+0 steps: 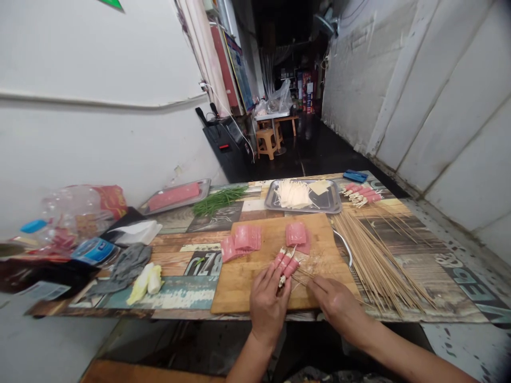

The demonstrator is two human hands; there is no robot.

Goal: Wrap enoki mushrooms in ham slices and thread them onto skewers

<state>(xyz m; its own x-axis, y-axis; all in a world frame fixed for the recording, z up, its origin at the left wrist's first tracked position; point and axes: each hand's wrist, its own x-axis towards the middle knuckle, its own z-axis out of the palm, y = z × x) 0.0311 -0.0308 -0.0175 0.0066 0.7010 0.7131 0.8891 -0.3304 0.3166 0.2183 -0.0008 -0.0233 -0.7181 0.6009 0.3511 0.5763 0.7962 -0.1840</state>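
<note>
Pink meat rolls (288, 261), lower centre, are grasped by the left grip (268, 300), thin wooden skewers (304, 272) by the right grip (339, 303).

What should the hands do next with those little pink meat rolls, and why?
Perhaps the right hand should gently push the thin, pale wooden skewers leftward: the left hand steadies the small pink meat rolls with white stringy ends on the tan wooden board, and the right pinches the skewers beside them. I can't see how deep they go.
</note>
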